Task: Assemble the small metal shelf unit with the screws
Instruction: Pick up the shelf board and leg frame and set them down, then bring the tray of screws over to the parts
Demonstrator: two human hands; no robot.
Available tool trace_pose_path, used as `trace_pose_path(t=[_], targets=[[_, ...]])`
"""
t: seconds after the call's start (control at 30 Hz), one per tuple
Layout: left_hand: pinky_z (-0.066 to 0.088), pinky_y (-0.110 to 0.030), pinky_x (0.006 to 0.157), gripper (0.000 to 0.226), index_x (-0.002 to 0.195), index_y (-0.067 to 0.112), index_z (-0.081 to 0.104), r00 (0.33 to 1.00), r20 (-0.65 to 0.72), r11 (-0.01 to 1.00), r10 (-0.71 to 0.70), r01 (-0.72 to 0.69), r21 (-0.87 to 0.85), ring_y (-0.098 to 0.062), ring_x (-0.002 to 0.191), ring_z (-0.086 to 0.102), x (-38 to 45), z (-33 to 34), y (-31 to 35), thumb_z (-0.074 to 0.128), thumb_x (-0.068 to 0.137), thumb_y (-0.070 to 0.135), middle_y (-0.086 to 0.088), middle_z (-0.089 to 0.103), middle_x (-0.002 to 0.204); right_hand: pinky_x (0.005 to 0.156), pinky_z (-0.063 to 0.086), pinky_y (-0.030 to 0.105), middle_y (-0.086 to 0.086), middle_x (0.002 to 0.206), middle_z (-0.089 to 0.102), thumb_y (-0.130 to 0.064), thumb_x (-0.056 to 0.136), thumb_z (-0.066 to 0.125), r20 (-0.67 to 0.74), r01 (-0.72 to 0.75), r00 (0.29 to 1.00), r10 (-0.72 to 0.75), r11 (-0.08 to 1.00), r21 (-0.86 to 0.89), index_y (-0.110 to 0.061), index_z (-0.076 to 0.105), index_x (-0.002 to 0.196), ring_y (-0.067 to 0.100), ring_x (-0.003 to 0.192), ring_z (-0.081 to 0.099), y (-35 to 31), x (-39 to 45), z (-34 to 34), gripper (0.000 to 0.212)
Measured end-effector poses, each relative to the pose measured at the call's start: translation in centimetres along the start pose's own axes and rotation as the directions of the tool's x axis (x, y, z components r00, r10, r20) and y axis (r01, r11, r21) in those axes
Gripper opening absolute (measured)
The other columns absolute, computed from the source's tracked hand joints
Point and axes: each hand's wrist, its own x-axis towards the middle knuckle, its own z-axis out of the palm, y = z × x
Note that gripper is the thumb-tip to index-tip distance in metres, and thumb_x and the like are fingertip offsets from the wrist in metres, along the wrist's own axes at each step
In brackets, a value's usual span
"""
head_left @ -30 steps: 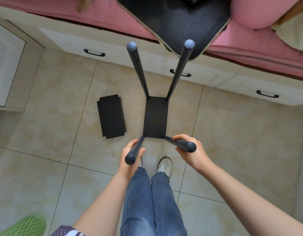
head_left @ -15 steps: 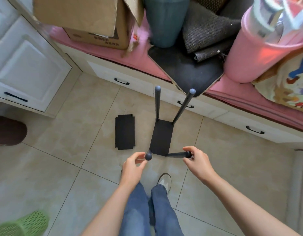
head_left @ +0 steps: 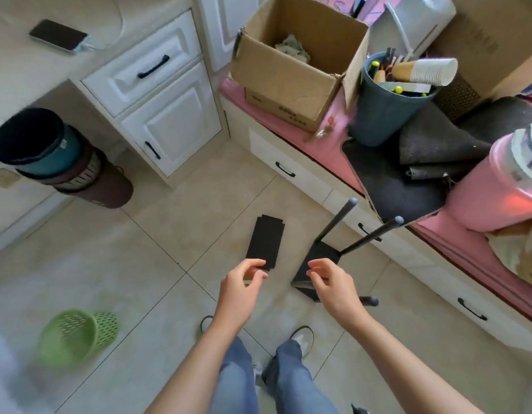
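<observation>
The small metal shelf unit [head_left: 323, 258], a black panel with dark tube legs, sits on the tiled floor. Two legs [head_left: 338, 219] rise toward the back right, and a third leg's end [head_left: 369, 300] pokes out low beside my right wrist. My right hand [head_left: 333, 285] hovers in front of the panel with loosely curled fingers, holding nothing. My left hand [head_left: 242, 286] is just to the left, also loosely curled and holding nothing. A loose black shelf panel [head_left: 266, 242] lies flat on the floor beyond my left hand. No screws are visible.
A pink-topped bench [head_left: 318, 144] with drawers carries a cardboard box [head_left: 294, 70], a teal bucket [head_left: 390, 115] and a pink container [head_left: 503, 186]. White cabinets [head_left: 169, 115], stacked bins [head_left: 64, 162] and a green basket [head_left: 76, 333] stand left.
Both hands have let go of the two near legs and pulled back. The view has swung up and left, and the unit now sits tilted to the right of centre.
</observation>
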Motion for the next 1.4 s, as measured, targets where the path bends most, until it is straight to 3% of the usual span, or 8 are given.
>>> trace_pose_path(t=[0.17, 0.53, 0.63, 0.73, 0.93, 1.13, 1.27, 1.4], targets=[[0.051, -0.01, 0.073, 0.032, 0.101, 0.044, 0.062, 0.999, -0.054, 1.0, -0.008, 0.009, 0.018, 0.007, 0.087, 0.064, -1.9, -8.7, -1.5, 0.058, 0.098, 0.012, 0.015, 0.072, 0.088, 0.086, 0.047, 0.02, -0.003, 0.11, 0.068, -0.018, 0.1, 0.054, 0.063, 0.109, 0.992, -0.107, 0.994, -0.029, -0.016, 0.062, 0.12, 0.009, 0.102, 0.062, -8.0, -0.5, 5.0, 0.021], [0.046, -0.006, 0.067, 0.032, 0.102, 0.039, 0.064, 0.931, -0.359, 0.997, -0.069, 0.079, 0.014, 0.008, 0.082, 0.065, -5.0, -28.7, -8.3, 0.06, 0.097, 0.008, 0.015, 0.071, 0.081, 0.077, 0.044, 0.01, -0.005, 0.104, 0.068, -0.017, 0.1, 0.054, 0.234, 0.285, 0.936, -0.262, 0.956, -0.07, -0.014, 0.064, 0.119, 0.01, 0.101, 0.062, -23.2, -1.3, 18.9, 0.021], [0.048, -0.009, 0.067, 0.034, 0.1, 0.039, 0.063, 0.871, -0.478, 0.994, -0.111, 0.104, -0.04, 0.004, 0.081, 0.067, -5.9, -33.0, -10.0, 0.061, 0.095, 0.005, 0.014, 0.07, 0.08, 0.068, 0.04, -0.001, -0.005, 0.106, 0.069, -0.018, 0.1, 0.055, 0.316, 0.334, 0.902, -0.295, 0.939, -0.077, -0.016, 0.064, 0.119, 0.001, 0.092, 0.06, -26.6, -1.4, 22.2, 0.021], [0.049, -0.01, 0.07, 0.037, 0.098, 0.037, 0.062, 0.797, -0.576, 0.983, -0.18, 0.127, -0.132, 0.0, 0.078, 0.068, -6.4, -36.1, -11.2, 0.061, 0.094, 0.0, 0.007, 0.071, 0.078, 0.067, 0.042, -0.001, -0.004, 0.107, 0.069, -0.018, 0.1, 0.054, 0.391, 0.373, 0.863, -0.32, 0.925, -0.068, -0.017, 0.063, 0.119, -0.005, 0.089, 0.058, -30.0, -1.0, 24.8, 0.021], [0.049, -0.017, 0.072, 0.031, 0.098, 0.025, 0.065, 0.679, -0.666, 0.946, -0.31, 0.147, -0.29, -0.008, 0.08, 0.068, -5.5, -40.6, -12.0, 0.057, 0.095, -0.004, 0.005, 0.071, 0.079, 0.069, 0.042, 0.001, -0.005, 0.103, 0.07, -0.015, 0.1, 0.051, 0.506, 0.488, 0.772, -0.384, 0.868, -0.086, -0.017, 0.063, 0.117, 0.004, 0.097, 0.062, -37.1, 1.1, 29.2, 0.021], [0.044, -0.007, 0.066, 0.021, 0.103, 0.015, 0.067, 0.572, -0.715, 0.908, -0.402, 0.145, -0.394, -0.017, 0.081, 0.069, -1.9, -45.4, -10.4, 0.054, 0.097, -0.001, -0.001, 0.073, 0.081, 0.066, 0.04, 0.001, -0.006, 0.098, 0.071, -0.012, 0.098, 0.053, 0.595, 0.555, 0.695, -0.404, 0.827, -0.087, -0.017, 0.065, 0.113, -0.004, 0.09, 0.06, -44.4, 4.7, 32.9, 0.019], [0.05, -0.021, 0.071, 0.021, 0.103, 0.013, 0.068, 0.498, -0.741, 0.882, -0.451, 0.123, -0.455, -0.019, 0.077, 0.07, 0.6, -48.6, -8.9, 0.054, 0.097, -0.001, -0.002, 0.073, 0.08, 0.064, 0.04, 0.002, -0.006, 0.097, 0.072, -0.014, 0.098, 0.052, 0.645, 0.593, 0.643, -0.413, 0.802, -0.077, -0.019, 0.065, 0.111, -0.01, 0.086, 0.058, -49.3, 6.6, 34.7, 0.019], [0.053, -0.034, 0.075, 0.023, 0.101, 0.013, 0.068, 0.438, -0.768, 0.874, -0.467, 0.096, -0.476, -0.022, 0.074, 0.07, 2.8, -52.1, -8.0, 0.054, 0.095, -0.004, -0.004, 0.073, 0.078, 0.062, 0.039, 0.003, -0.007, 0.096, 0.072, -0.015, 0.098, 0.053, 0.685, 0.617, 0.597, -0.418, 0.784, -0.06, -0.021, 0.065, 0.111, -0.002, 0.086, 0.059, -54.3, 7.8, 37.0, 0.018]])
